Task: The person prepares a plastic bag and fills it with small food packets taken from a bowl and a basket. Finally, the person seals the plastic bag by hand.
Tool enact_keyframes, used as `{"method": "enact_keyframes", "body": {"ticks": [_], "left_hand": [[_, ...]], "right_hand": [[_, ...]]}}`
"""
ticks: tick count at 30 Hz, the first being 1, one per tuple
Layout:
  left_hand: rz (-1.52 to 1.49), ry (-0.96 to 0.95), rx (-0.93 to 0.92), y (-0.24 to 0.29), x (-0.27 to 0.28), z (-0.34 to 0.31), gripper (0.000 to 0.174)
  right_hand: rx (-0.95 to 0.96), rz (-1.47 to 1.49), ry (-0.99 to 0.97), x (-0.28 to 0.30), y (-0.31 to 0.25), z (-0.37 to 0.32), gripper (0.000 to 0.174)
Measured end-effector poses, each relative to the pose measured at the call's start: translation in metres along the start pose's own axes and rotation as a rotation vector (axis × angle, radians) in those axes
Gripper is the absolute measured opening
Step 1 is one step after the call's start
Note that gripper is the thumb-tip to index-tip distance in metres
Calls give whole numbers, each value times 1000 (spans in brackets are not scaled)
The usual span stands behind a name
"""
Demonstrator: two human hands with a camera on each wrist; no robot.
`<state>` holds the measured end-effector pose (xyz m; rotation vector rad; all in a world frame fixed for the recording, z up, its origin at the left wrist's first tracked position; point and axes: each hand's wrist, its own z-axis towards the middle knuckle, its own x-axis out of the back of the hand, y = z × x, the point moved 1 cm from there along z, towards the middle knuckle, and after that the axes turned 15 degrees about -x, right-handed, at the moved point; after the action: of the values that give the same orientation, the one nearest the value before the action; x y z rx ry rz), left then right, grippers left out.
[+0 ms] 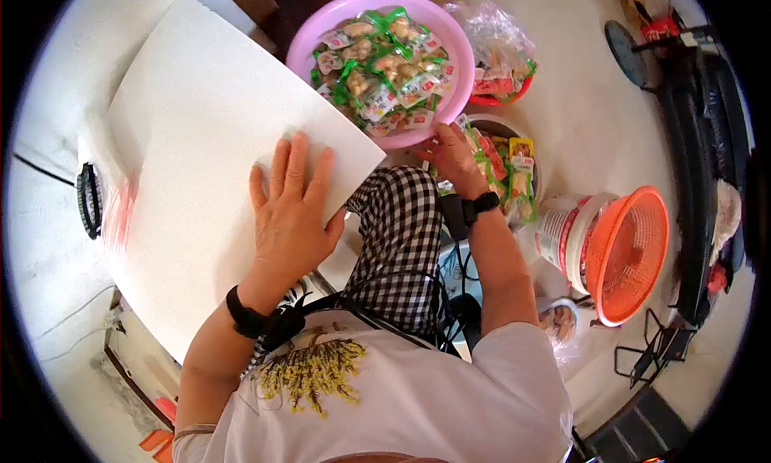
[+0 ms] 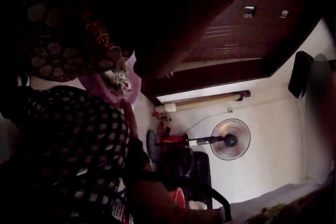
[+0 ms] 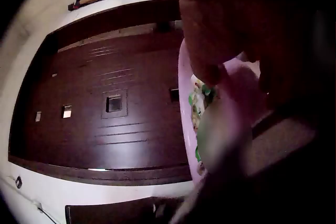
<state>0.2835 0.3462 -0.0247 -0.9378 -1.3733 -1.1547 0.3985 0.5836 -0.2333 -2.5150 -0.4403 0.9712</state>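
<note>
"Considering the pink plastic basin (image 1: pixel 464 53), where does it stand relative to you?"

"Just beyond your knee, beside the edge of the white tabletop (image 1: pixel 201 142). It bears a heap of green-trimmed snack packets (image 1: pixel 393 69); its raised wall presumably keeps them from sliding out."

"And your right hand (image 1: pixel 456 158)?"

"It grips the near rim, fingers curled, with a fingertip on the inner side and others outside (right wrist view). Such a hold would steady the basin at its edge without pressing the packets."

"Your left hand (image 1: pixel 291 222)?"

"Palm down on the tabletop, fingers open and spread, gripping nothing; the posture probably serves as a brace."

"Which containers lie farther out?"

"Near your right hand, a metal bowl (image 1: pixel 504 122) bears further packets, apparently within easy reach. Beyond it, the orange colander (image 1: pixel 660 222) lies tilted on its side against a white bucket (image 1: pixel 554 230)."
</note>
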Motion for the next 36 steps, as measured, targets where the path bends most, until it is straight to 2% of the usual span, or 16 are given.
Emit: {"method": "enact_keyframes", "body": {"ticks": [2,5,6,9,13,14,16,18,21,23,25,27,28,31,35,36], "left_hand": [[-4,4,7,1,1,-1,74],[-11,20,-3,-1,2,-2,75],[-21,22,0,-1,3,-2,75],[-35,22,-2,-1,4,-3,76],[-53,7,-4,-4,1,-5,74],[-64,-3,0,-6,1,-6,74],[-81,29,-8,-8,3,-8,74],[-82,47,-14,-9,4,-8,75],[-74,55,-38,-9,3,-8,76],[-57,70,-26,-11,2,-9,78],[-48,112,-72,-19,-6,-17,81],[0,113,-87,-26,-7,-21,79],[-38,139,-79,-28,-8,-23,78],[-189,297,-56,-33,-17,-31,78],[-652,687,-16,-22,-1,-32,69],[-615,759,11,-26,-2,-38,64]], "right_hand": [[48,-77,-85,-14,-4,6,36],[16,162,-106,-31,-6,21,34],[-23,263,-297,-15,-3,35,34],[-23,265,-278,-23,-8,25,33],[883,-1311,248,-4,-12,9,33],[912,-1246,151,-8,-17,5,28],[728,-1018,215,43,1,60,27],[738,-955,223,59,-6,61,24],[869,-1365,386,-15,-57,-68,23],[1010,-1486,500,-7,-71,-106,28],[854,-1119,399,17,-79,-123,38],[423,-413,190,16,-109,-141,36],[272,-35,178,15,-123,-149,36],[326,-129,174,-68,-117,-216,34],[227,-112,107,-80,-103,-265,39],[263,-166,-15,-89,-90,-268,37]]}}
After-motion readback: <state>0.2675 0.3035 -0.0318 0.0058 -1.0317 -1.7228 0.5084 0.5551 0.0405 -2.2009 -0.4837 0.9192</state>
